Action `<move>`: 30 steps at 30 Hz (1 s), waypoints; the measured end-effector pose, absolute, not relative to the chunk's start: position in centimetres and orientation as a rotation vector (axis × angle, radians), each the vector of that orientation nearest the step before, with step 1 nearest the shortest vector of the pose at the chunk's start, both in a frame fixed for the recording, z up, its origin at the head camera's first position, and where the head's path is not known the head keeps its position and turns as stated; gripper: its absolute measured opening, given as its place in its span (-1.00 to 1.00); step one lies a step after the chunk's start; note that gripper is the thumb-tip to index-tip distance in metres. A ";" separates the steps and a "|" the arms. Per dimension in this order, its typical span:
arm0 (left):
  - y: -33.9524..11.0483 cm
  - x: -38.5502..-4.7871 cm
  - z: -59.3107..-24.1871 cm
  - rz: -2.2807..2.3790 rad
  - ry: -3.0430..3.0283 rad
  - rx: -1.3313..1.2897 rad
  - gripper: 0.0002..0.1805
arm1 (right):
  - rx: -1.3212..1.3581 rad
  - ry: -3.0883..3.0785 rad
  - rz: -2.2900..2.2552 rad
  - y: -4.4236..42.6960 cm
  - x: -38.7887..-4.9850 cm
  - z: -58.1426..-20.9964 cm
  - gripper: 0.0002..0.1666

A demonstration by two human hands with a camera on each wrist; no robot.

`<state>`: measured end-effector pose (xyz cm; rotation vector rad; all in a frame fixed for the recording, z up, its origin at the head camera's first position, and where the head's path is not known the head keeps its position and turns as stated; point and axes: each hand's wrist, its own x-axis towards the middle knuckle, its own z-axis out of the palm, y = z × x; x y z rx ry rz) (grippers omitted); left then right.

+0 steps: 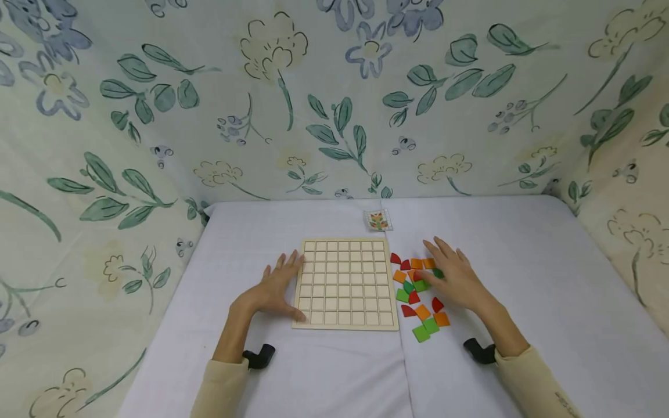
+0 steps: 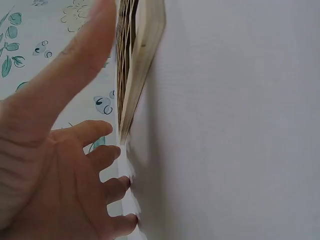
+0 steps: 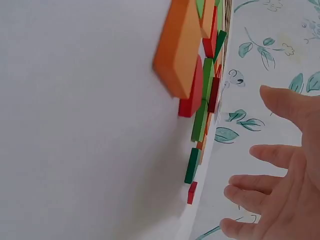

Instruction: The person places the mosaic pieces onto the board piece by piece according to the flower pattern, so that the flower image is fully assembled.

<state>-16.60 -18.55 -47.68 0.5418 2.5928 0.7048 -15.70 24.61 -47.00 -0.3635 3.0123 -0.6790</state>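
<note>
1. Right hand (image 1: 453,280), in the head view, is spread wide with nothing visibly held. It hangs at the far part of the loose coloured pieces (image 1: 421,333), most of which lie to its left and nearer the person.
2. That scatter lies between the right hand and the gridded board (image 1: 342,288). Its long axis runs from far to near, alongside the board's right edge. The right hand is clearly the nearer one; the left hand (image 1: 272,291), fanned wide at the board's left edge, has the whole board between it and the pieces.
3. Also in the head view, a dark green piece (image 1: 438,272) is partly covered by the right fingers, and the thumb overlaps others. The pattern on the small packet (image 1: 378,220) beyond the board is too small to read.
4. Left wrist view: the thumb crosses the board's edge and is cut off at the top; contact is hard to judge. No pieces show.
5. Right wrist view: splayed fingers stand apart from the pieces, which appear edge-on and overlapping. One orange block (image 3: 177,55) is cut by the top; the board is a sliver.
</note>
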 end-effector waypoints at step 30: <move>-18.3 -16.8 -48.2 0.628 2.609 0.540 0.71 | 0.091 2.885 -1.051 28.8 -18.4 -48.5 -0.52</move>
